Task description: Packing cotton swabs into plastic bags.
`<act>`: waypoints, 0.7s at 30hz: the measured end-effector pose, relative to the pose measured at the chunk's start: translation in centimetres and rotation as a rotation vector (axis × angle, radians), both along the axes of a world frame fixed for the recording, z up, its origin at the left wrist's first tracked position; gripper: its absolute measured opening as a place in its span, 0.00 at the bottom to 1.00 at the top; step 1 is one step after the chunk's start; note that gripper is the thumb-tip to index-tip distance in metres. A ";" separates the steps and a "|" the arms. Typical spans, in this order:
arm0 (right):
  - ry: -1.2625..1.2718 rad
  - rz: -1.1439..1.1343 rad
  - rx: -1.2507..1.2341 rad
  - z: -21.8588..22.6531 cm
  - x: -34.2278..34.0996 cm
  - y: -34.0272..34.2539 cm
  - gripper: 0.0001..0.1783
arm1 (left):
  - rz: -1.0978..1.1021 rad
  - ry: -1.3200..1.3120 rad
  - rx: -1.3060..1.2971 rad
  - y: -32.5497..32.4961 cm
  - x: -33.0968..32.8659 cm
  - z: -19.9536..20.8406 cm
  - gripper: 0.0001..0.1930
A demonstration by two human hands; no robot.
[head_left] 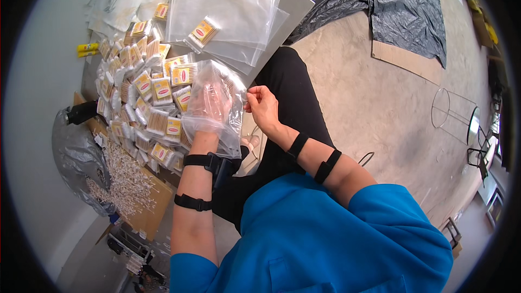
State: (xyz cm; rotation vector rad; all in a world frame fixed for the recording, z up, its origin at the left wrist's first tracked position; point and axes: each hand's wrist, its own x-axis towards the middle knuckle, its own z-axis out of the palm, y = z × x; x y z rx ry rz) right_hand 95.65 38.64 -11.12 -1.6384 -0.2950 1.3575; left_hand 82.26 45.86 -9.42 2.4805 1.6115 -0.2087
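We look down on a pale floor (353,70), with a black sheet (407,13) spread over cardboard at the upper right. Nearer, a person in a blue shirt (342,233) and black trousers (298,87) sits with both forearms reaching forward, each wearing black straps. On the left, a large heap of small clear-wrapped packs (161,91) of cotton swabs, with yellow labels, spreads beside a grey counter (297,10). Flat clear bags (228,2) overlap on that counter, and one single pack (204,31) lies on them. Loose swabs (130,176) are scattered on cardboard at the lower left. Between the heap and the person's knee we find an open clear bag (234,130). The left hand (213,100) is inside it, seen through the plastic; we cannot tell whether its grip is wide or holding anything. The right hand (264,107) has a narrow grip, thumb and fingertips pinching the bag's right edge. Smallest, two yellow rolls (88,50) sit beyond the heap.
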 end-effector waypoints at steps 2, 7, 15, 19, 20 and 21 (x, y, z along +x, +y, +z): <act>-0.006 -0.004 -0.004 -0.2 -0.1 -0.2 0.06 | -0.037 0.054 0.081 -0.2 -0.2 0.0 0.27; -0.028 0.077 -0.052 0.1 0.3 0.0 0.07 | 0.081 0.016 -0.019 0.2 1.0 1.4 0.26; -0.187 0.171 -0.050 -0.3 0.3 0.0 0.09 | 0.166 -0.190 -0.053 -0.9 1.2 1.4 0.26; -0.107 0.096 -0.031 0.1 0.5 0.0 0.08 | -0.004 -0.378 0.202 -1.1 0.9 0.5 0.22; -0.083 0.084 -0.019 0.3 0.6 -0.2 0.08 | -0.056 -0.367 0.155 -0.9 1.0 0.7 0.21; -0.057 0.074 -0.004 0.5 0.6 -0.3 0.07 | -0.056 -0.368 0.155 -0.8 1.0 0.7 0.21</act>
